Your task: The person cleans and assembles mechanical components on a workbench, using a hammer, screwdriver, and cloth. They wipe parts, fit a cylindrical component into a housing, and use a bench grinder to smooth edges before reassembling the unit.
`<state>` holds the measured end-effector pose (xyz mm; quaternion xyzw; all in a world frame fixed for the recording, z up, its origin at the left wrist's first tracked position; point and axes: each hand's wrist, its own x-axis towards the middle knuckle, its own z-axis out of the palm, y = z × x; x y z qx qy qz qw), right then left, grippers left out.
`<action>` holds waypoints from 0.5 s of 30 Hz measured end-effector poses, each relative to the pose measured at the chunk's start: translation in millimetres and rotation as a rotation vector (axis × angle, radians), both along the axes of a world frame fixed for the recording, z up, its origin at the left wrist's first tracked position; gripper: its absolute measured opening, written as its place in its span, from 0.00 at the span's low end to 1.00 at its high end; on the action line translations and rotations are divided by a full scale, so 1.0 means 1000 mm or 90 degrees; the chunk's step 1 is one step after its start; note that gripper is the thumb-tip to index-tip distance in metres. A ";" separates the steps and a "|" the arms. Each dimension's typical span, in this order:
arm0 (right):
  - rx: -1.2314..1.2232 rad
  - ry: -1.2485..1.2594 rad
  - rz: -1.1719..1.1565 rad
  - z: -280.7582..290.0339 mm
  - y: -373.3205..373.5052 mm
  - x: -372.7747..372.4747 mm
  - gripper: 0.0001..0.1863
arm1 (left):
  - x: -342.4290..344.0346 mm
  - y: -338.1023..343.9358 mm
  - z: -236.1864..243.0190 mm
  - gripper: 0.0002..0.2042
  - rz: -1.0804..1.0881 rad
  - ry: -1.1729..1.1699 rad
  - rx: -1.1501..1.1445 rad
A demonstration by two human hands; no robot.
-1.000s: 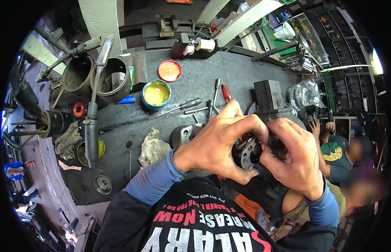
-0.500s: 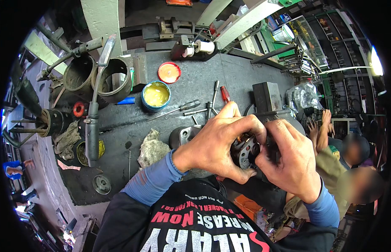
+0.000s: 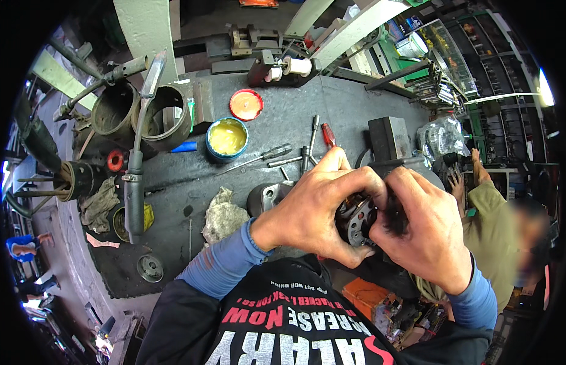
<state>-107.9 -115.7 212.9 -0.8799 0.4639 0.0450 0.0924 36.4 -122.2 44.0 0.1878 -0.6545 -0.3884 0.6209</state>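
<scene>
Both my hands close round a dark, round metal part [image 3: 358, 224] with holes in its face and some copper-coloured bits inside. My left hand [image 3: 322, 210] curls round its left side, thumb at the lower edge and fingers over the top. On the other side my right hand [image 3: 424, 234] has bent fingers and its thumb against the part. My fingers hide much of it. Behind my left hand a grey metal housing [image 3: 258, 199] with a bolt hole shows partly. Left of my left wrist lies a grey rag [image 3: 224, 216].
Beyond my hands lie a T-handle wrench [image 3: 306, 157], a red-handled screwdriver [image 3: 328, 135] and a dark metal block [image 3: 389, 139]. An open tub of yellow grease [image 3: 227, 140] sits by its red lid [image 3: 246, 104]. Metal cylinders [image 3: 164, 118] stand left. A co-worker [image 3: 491, 213] is at the right.
My hands keep their grip on the round part, with hardly any movement. The view has shifted slightly. At the right, the co-worker's arm and body have changed position.
</scene>
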 end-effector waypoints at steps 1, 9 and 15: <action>-0.005 -0.003 -0.002 -0.001 0.000 0.000 0.16 | 0.000 0.000 0.000 0.30 -0.002 -0.005 0.000; -0.047 -0.077 0.006 -0.010 0.001 -0.004 0.15 | 0.003 0.001 0.003 0.30 -0.013 -0.024 0.010; -0.036 -0.100 -0.018 -0.011 0.002 -0.007 0.14 | 0.004 0.002 0.005 0.29 -0.004 -0.022 0.009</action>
